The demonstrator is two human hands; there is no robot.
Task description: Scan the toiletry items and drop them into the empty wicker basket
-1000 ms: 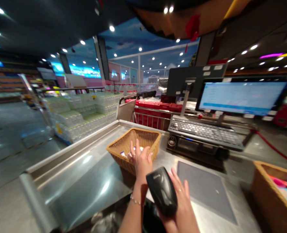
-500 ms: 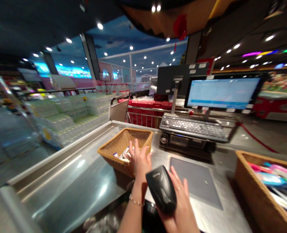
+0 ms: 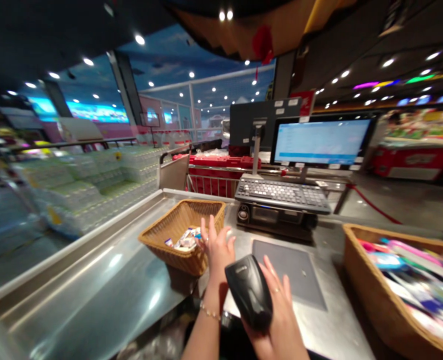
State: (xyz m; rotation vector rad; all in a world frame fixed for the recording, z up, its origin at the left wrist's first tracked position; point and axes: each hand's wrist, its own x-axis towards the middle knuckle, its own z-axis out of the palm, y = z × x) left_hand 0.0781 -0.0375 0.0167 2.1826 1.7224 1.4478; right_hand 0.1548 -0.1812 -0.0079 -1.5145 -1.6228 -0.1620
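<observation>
My right hand (image 3: 281,310) holds a black barcode scanner (image 3: 249,292). The scanner's head points up and away from me, and some of my fingers stretch out along its right side. With fingers spread, my left hand (image 3: 218,246) is over the near right part of a wicker basket (image 3: 157,240) and has nothing in it. Whether it touches the rim, I cannot tell. Several small white and blue packets (image 3: 186,240) lie in the bottom of this basket, partly hidden by my fingers.
A metal counter (image 3: 105,285) carries a grey mat (image 3: 289,270) and a black keyboard (image 3: 281,194). Behind it stands a lit monitor (image 3: 321,141). At the right, a second wicker basket (image 3: 371,280) is full of colourful packaged items (image 3: 412,270). Shrink-wrapped bottle packs (image 3: 82,185) are stacked at the left.
My view has turned a little to the right, so the counter and baskets appear further left. More of the right-hand basket shows. Both hands keep their pose, with the scanner still held.
</observation>
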